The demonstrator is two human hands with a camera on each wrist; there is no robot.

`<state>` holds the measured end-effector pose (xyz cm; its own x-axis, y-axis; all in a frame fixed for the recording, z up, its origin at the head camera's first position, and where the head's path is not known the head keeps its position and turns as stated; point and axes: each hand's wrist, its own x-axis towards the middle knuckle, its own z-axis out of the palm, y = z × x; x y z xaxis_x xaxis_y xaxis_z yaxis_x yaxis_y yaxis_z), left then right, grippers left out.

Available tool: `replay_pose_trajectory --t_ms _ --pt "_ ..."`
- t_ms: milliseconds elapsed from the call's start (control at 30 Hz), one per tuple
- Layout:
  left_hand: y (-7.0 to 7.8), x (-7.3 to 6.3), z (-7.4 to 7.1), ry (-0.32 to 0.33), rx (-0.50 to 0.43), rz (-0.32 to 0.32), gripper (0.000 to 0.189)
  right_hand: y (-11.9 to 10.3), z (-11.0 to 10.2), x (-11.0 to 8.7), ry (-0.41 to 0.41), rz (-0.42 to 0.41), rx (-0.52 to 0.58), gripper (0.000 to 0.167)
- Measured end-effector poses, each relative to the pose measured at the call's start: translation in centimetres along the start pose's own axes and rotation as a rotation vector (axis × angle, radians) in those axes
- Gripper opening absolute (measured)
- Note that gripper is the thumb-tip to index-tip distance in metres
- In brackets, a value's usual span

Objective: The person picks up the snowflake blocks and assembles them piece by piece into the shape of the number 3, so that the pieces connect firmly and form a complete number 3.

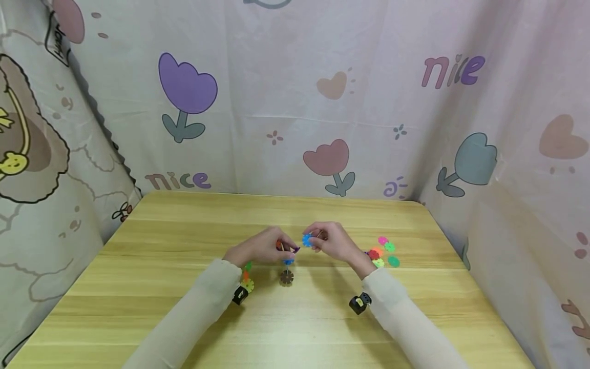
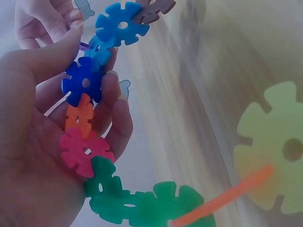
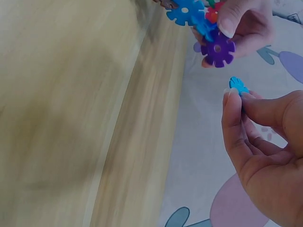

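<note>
My left hand point(image 1: 265, 247) holds a chain of slotted plastic snowflake discs. In the left wrist view a dark blue disc point(image 2: 73, 90), an orange disc point(image 2: 72, 124) and a pink disc point(image 2: 71, 153) run along the palm. Green discs point(image 2: 111, 208) trail below, then an orange one edge-on and a yellow disc point(image 2: 253, 127). A brown disc point(image 1: 287, 278) hangs at the other end, past light blue ones. By the left fingertips juts a purple disc point(image 3: 226, 49). Thumb and fingers of my right hand point(image 1: 338, 243) pinch a single light blue disc point(image 3: 236, 84), a small gap from the purple one.
Loose discs lie on the wooden table point(image 1: 322, 323) beyond my right wrist, among them a green disc point(image 1: 394, 262), a pink disc point(image 1: 383, 240) and a red disc point(image 1: 373, 254). A patterned curtain point(image 1: 262, 77) stands behind the table and along both sides.
</note>
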<state>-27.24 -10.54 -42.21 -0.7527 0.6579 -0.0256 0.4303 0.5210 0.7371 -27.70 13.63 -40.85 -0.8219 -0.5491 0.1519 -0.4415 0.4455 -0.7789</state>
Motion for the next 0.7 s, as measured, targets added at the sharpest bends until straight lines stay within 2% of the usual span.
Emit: replay_pose_trajectory --t_ms 333,700 --pt "0.2 -0.1 0.1 0.009 -0.001 -0.016 0.026 -0.2 0.9 0.2 -0.011 0.025 0.004 0.023" --pt "0.1 -0.1 0.2 0.022 -0.005 -0.029 0.024 0.0 1.3 0.3 0.012 0.032 0.048 0.023"
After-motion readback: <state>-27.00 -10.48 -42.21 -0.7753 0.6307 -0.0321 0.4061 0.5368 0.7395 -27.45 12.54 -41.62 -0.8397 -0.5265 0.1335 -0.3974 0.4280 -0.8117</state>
